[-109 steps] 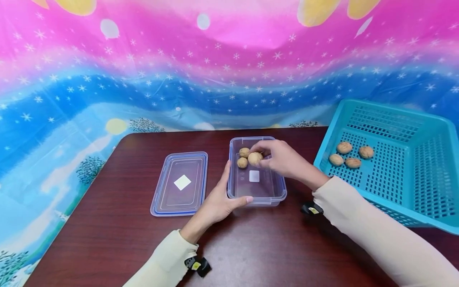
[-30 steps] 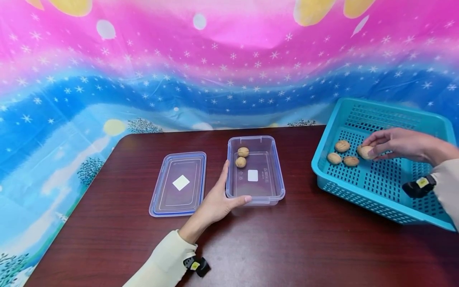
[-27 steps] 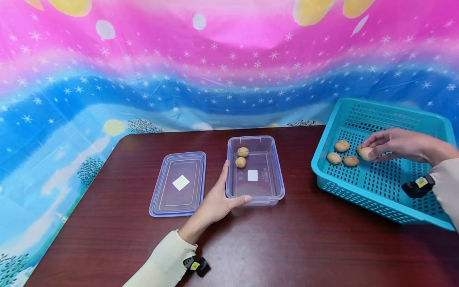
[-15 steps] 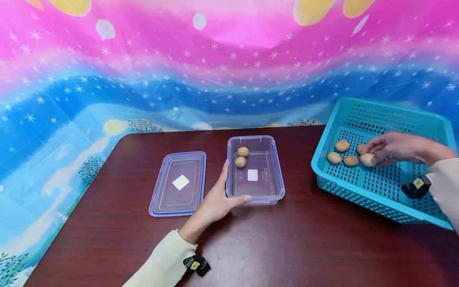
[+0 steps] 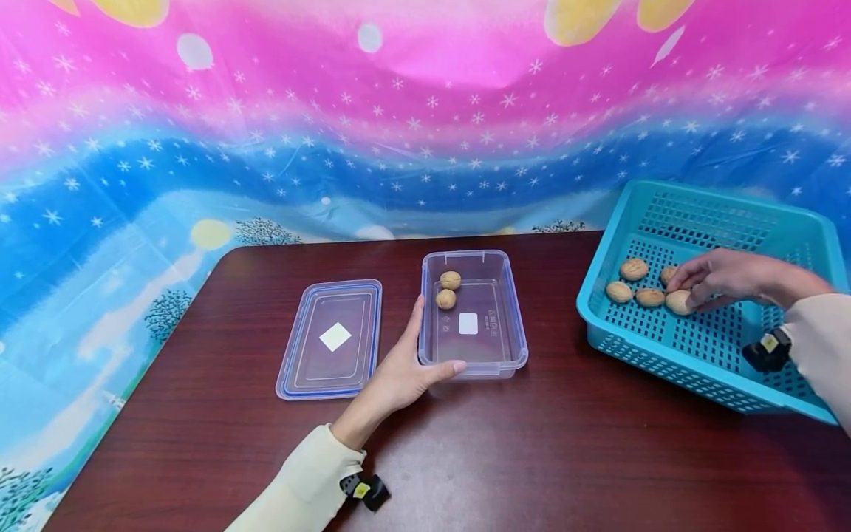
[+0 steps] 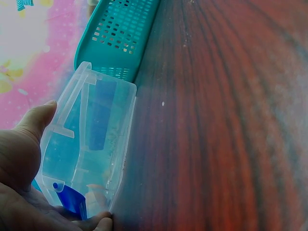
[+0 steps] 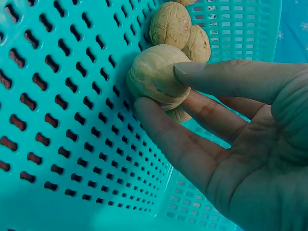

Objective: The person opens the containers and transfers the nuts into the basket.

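My left hand (image 5: 399, 373) grips the near left corner of a clear plastic food container (image 5: 475, 347), its thumb on the front rim and its fingers along the left side. Inside, two walnuts (image 5: 446, 298) lie near the back left. At the right, my right hand (image 5: 734, 277) reaches down into a teal basket (image 5: 671, 362) and pinches a walnut (image 7: 159, 74) between thumb and fingertips, close over the perforated floor. Several other walnuts (image 5: 634, 269) lie just left of and behind it. My fingers partly cover one of these in the head view.
A clear lid (image 5: 312, 369) with a blue seal and a white diamond label lies flat on the dark red wooden table (image 5: 558, 458), left of the container. A patterned cloth (image 5: 399, 133) hangs behind the table, close to the basket's back.
My right hand has carried a walnut from the container into the basket on the right, and lately shifted it slightly nearer the other walnuts. My left hand has stayed on the container.
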